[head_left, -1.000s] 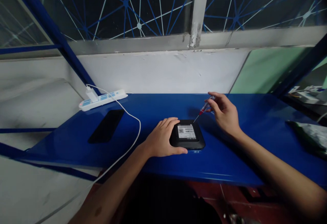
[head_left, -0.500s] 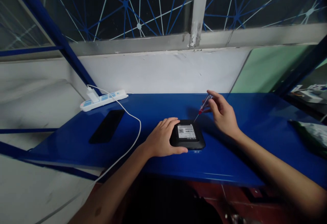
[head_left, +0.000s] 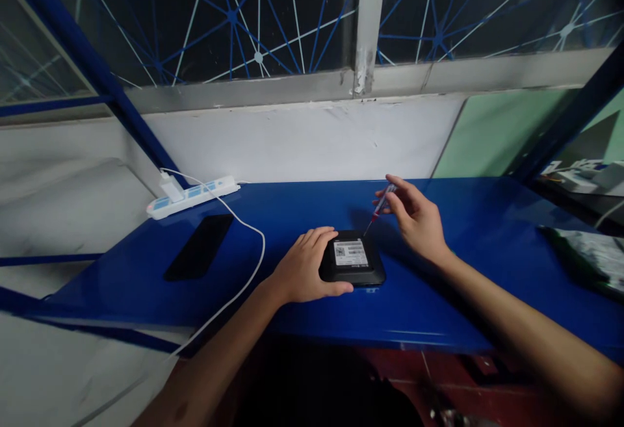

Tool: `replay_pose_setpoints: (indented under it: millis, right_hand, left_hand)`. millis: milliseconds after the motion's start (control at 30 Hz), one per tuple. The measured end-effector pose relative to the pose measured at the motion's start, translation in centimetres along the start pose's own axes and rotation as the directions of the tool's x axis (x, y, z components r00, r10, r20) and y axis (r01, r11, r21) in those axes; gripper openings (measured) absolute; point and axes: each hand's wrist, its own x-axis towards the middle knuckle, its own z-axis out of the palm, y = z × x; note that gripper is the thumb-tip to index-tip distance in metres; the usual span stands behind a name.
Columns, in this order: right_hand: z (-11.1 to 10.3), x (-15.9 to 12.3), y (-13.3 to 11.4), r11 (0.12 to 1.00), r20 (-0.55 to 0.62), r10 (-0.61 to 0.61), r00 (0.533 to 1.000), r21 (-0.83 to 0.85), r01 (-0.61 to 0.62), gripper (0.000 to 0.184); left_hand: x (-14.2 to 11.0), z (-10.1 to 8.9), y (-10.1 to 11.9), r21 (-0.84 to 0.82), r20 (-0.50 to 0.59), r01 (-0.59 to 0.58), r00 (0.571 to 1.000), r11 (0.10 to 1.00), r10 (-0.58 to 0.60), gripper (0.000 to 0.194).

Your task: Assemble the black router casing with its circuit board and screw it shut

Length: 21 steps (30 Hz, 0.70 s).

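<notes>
A small black box-shaped device [head_left: 351, 263] with a white label on top lies on the blue table [head_left: 302, 212]. My left hand [head_left: 302, 268] grips its left side, fingers curled over the edge and thumb along the front. My right hand [head_left: 414, 219] pinches a thin screwdriver [head_left: 379, 208] with a red and clear handle. The screwdriver slants down, its tip at the device's far right corner.
A black phone [head_left: 199, 255] lies flat on the left of the table. Behind it sits a white power strip [head_left: 192, 197] with a white charger and cable [head_left: 253, 245] trailing off the front edge. A grey-green bag [head_left: 589, 255] lies at the right. A white wall and window stand behind.
My right hand has turned the screwdriver a little between its fingers, tip staying at the device's corner. The left hand kept its hold. The view shifted slightly.
</notes>
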Motion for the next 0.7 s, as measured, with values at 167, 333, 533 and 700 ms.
replay_pose_setpoints:
  millis: [167, 333, 533, 700]
  right_hand:
    - [-0.08, 0.22, -0.11, 0.999, -0.012, 0.010, 1.000, -0.038, -0.011, 0.031]
    - [-0.19, 0.06, 0.15, 0.999, 0.042, 0.041, 0.998, -0.030, -0.040, 0.040]
    - [-0.11, 0.03, 0.63, 0.997, 0.068, 0.070, 0.995, 0.040, -0.073, 0.049]
    - [-0.14, 0.19, 0.43, 0.975, 0.046, 0.129, 0.991, 0.175, -0.135, 0.046]
  left_hand:
    - [0.04, 0.09, -0.03, 0.014, 0.015, 0.011, 1.000, 1.000, -0.012, 0.094]
    - [-0.03, 0.11, 0.01, 0.016, -0.001, 0.003, 1.000, 1.000, -0.003, 0.093]
    - [0.02, 0.06, -0.01, 0.023, 0.018, 0.022, 1.000, 0.999, -0.023, 0.095]
    - [-0.02, 0.04, 0.02, 0.021, 0.027, 0.033, 0.999, 0.999, -0.033, 0.096]
